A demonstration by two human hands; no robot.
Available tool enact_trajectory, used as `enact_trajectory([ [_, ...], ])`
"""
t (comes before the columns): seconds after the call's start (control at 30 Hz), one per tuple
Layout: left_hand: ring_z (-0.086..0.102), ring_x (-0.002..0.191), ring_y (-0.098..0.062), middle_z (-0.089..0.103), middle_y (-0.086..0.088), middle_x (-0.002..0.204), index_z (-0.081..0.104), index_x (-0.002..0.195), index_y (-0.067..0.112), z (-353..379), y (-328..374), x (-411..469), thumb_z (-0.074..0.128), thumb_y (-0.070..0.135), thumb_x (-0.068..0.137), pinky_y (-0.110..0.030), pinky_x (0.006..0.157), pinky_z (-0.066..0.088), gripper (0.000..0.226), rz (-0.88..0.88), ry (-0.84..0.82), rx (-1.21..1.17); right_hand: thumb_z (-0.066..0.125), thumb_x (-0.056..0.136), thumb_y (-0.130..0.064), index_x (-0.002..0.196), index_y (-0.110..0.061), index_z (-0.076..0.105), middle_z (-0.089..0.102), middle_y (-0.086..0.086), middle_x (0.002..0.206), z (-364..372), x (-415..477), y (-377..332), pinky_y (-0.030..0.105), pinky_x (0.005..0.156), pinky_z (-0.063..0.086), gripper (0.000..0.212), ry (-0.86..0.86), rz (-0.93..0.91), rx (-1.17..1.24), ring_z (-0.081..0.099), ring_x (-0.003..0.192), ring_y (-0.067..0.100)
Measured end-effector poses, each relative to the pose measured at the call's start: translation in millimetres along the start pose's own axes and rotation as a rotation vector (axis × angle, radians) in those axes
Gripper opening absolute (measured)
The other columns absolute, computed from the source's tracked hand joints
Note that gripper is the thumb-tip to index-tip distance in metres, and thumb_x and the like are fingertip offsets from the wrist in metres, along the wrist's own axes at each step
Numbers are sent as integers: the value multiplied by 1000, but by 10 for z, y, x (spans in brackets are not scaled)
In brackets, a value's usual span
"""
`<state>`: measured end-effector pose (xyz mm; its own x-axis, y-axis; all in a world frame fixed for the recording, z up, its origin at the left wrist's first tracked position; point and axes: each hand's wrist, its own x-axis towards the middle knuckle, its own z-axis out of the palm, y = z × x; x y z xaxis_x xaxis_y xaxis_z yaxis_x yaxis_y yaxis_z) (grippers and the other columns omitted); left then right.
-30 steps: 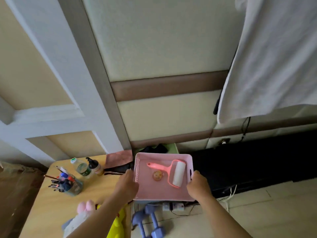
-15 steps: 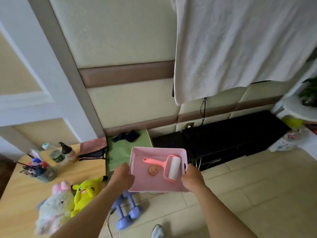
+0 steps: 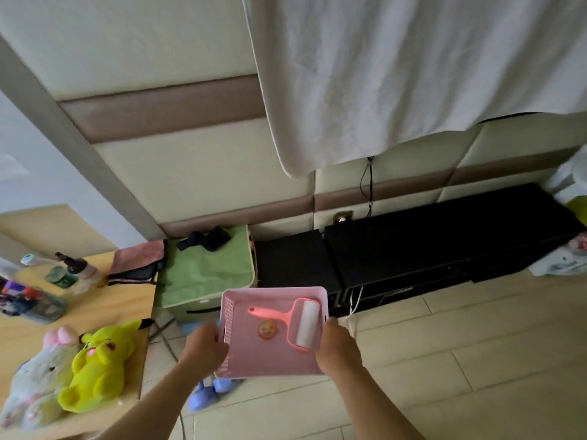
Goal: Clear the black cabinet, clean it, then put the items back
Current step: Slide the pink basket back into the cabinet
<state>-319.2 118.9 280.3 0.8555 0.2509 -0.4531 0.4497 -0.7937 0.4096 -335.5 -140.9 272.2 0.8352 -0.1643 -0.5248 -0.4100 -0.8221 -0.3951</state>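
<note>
Cabinet first: the black cabinet [image 3: 428,249] is lying low along the wall [image 3: 206,173], beyond and right of your grip, its top looking bare. The pink basket [image 3: 254,357] is hanging between your hands over the floor [image 3: 444,360], apart from the cabinet. Your left hand [image 3: 203,347] is curling round its left wall, and your right hand [image 3: 338,347] is clasping its right. Between both grips, a lint roller [image 3: 306,323] and a small round piece [image 3: 264,329] are lying loose. Likely you are putting items back. Next is calling for a level carry and a low set-down.
</note>
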Motion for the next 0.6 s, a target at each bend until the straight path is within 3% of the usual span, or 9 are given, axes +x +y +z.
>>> enact_trajectory([
  [0.1,53,67,-29,48,2,58,44,62,17,655,171,218,58,0,70,-32,56,33,24,-65,25,-16,40,101,-12,130,-13,43,62,7,125,77,450,414,35,88,50,30,-28,24,-34,63,114,28],
  [0.2,54,65,-27,53,-1,62,48,67,16,1286,188,443,59,0,73,-31,55,38,20,-111,8,2,37,101,-9,126,-12,45,63,8,124,348,895,836,36,89,53,26,-43,50,-72,64,112,28],
  [0.4,48,61,-20,55,-1,66,45,74,16,2773,-374,1234,58,2,76,-31,50,33,19,-132,-61,15,48,98,-10,122,-11,46,65,8,119,1463,2040,1562,36,85,56,25,-137,60,-170,66,107,27],
  [0.6,57,68,-23,61,-1,72,50,77,16,4336,-891,2158,56,4,72,-29,52,40,15,-87,-177,-82,49,95,-21,117,-14,54,65,5,117,2554,3510,2268,32,72,46,24,-156,46,-302,65,105,27],
])
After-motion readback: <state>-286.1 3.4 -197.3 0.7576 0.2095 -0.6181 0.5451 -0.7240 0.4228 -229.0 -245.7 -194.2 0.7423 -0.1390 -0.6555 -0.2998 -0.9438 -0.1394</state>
